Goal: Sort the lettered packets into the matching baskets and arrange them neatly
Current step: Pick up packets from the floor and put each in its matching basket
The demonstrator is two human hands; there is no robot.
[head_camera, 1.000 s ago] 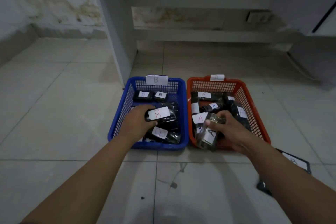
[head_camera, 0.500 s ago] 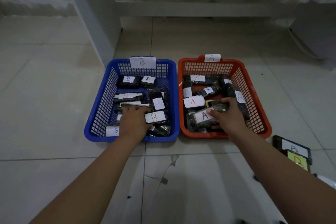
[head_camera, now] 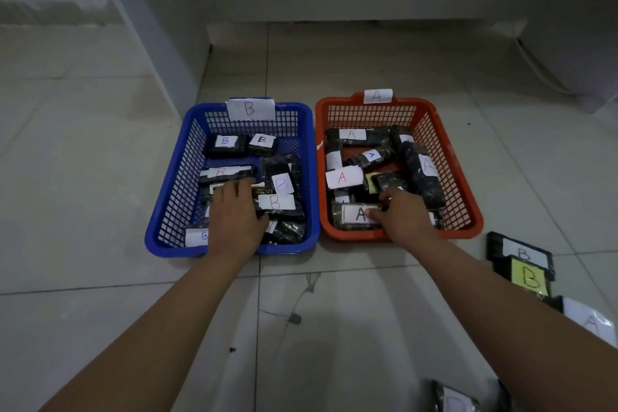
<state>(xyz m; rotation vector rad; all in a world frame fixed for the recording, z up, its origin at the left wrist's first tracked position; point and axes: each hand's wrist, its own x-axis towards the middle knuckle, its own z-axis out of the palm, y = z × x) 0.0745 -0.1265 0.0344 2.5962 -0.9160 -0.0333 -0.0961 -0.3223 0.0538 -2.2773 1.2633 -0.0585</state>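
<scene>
The left hand [head_camera: 236, 216] is laid palm down on the packets in the blue basket [head_camera: 174, 197], fingers spread and fairly straight. In the orange basket [head_camera: 465, 201], an "A" packet [head_camera: 354, 215] at the near wall is pinched by the right hand [head_camera: 403, 216]. More packets [head_camera: 521, 259] are left on the floor.

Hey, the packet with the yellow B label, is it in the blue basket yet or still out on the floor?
Out. The yellow B packet lies on the floor tiles right of the orange basket, far from the blue basket.
</scene>
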